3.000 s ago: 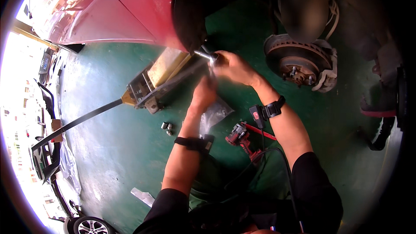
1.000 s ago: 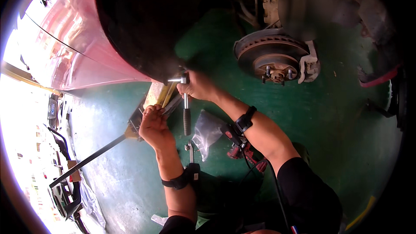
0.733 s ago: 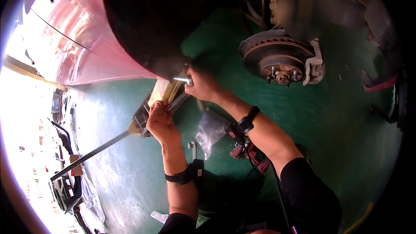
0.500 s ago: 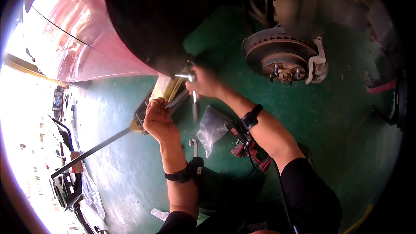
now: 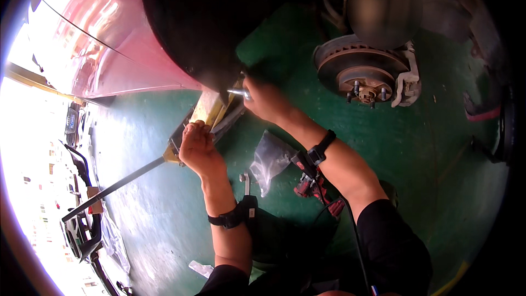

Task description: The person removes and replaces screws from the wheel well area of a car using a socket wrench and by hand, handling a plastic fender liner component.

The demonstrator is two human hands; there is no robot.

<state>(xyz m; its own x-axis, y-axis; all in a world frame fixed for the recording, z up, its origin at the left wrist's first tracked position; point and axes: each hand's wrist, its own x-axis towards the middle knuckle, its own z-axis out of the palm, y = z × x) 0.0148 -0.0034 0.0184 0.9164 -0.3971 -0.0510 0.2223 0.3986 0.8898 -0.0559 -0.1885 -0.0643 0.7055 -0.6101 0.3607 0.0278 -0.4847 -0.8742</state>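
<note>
My right hand (image 5: 262, 100) is closed around a silver ratchet wrench (image 5: 239, 93). Its bright end points left at the lower edge of the dark wheel-arch liner (image 5: 219, 33), below the red car fender (image 5: 164, 68); most of its handle is hidden by the hand. Lower and to the left, my left hand (image 5: 200, 148) has its fingers curled together beside the yellow floor jack (image 5: 211, 111). Whatever those fingers may pinch is too small or hidden to tell.
A brake disc (image 5: 359, 68) with bare studs hangs at the right. On the green floor lie a clear plastic bag (image 5: 268, 159), a red-black power tool (image 5: 307, 186) and a wrench (image 5: 246, 183). The jack's long handle (image 5: 118, 186) slants out left, near black car parts (image 5: 82, 235).
The ratchet wrench has swung in my right hand: its handle, hanging down before, no longer shows below the hand. My left hand stays almost in place; the view has shifted slightly.
</note>
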